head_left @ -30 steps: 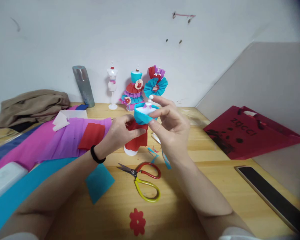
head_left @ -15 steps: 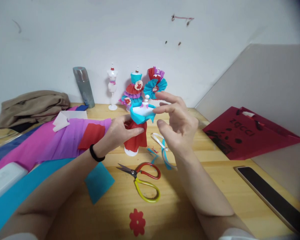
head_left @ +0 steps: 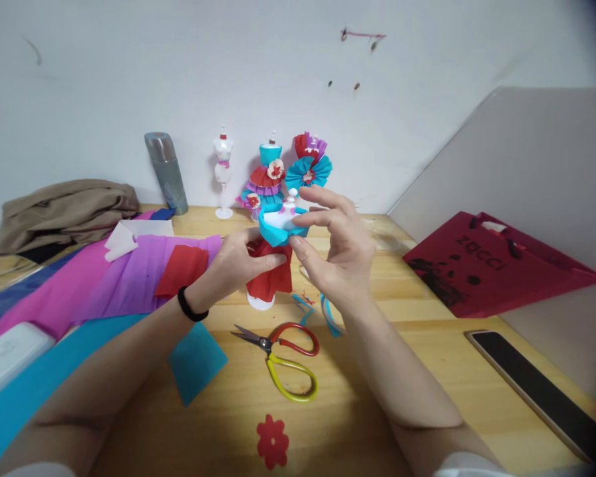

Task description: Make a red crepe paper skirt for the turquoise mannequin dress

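Observation:
A small white dress-form mannequin (head_left: pixel 284 216) stands upright in front of me, dressed in a red crepe paper skirt (head_left: pixel 268 281) and a blue crepe paper top (head_left: pixel 274 233). My left hand (head_left: pixel 237 257) is wrapped round its waist from the left, thumb across the front of the skirt. From the right, my right hand (head_left: pixel 335 248) pinches the edge of the blue top between thumb and fingers. Scissors (head_left: pixel 265 344) with one red and one yellow handle lie open in front of the mannequin's base. Closer to me lies a red paper flower (head_left: pixel 273 442).
Behind stand a bare mannequin (head_left: pixel 223 169) and two dressed ones (head_left: pixel 271 156). A flask (head_left: pixel 166 173) leans near the wall. Crepe paper sheets (head_left: pixel 129 275) and a blue square (head_left: pixel 197 363) lie left. Ribbon (head_left: pixel 332 317), a phone (head_left: pixel 531 391) and a red bag (head_left: pixel 496 265) are right.
My right hand has moved left to the mannequin, and its fingers have closed on the blue top's edge. The loose corner there is now tucked under them. My left hand keeps its hold.

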The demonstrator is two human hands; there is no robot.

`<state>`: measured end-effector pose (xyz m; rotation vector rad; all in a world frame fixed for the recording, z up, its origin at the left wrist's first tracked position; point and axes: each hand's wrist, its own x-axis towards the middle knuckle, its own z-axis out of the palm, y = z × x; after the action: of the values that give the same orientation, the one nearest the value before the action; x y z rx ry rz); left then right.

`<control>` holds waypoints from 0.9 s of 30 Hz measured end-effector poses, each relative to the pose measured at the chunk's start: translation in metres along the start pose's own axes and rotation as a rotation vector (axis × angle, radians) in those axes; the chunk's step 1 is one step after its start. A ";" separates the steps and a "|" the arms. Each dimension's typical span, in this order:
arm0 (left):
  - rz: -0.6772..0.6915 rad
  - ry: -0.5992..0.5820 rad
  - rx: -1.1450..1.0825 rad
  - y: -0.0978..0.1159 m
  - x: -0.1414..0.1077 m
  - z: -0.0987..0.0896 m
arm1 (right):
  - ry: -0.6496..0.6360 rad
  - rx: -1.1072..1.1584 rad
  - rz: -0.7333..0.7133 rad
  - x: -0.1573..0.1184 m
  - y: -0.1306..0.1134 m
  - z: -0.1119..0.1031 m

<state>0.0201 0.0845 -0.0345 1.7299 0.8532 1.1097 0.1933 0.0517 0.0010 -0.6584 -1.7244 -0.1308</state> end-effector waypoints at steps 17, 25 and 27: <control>0.003 0.001 0.002 0.003 0.001 0.001 | 0.058 0.017 0.119 -0.005 -0.010 0.009; 0.033 0.019 0.028 -0.002 0.001 0.001 | 0.060 -0.095 0.028 -0.003 -0.014 0.010; 0.040 0.018 0.027 -0.004 0.002 0.001 | 0.070 -0.130 0.024 -0.003 -0.015 0.012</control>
<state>0.0213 0.0870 -0.0375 1.7688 0.8519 1.1457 0.1754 0.0431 -0.0014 -0.7616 -1.6499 -0.2478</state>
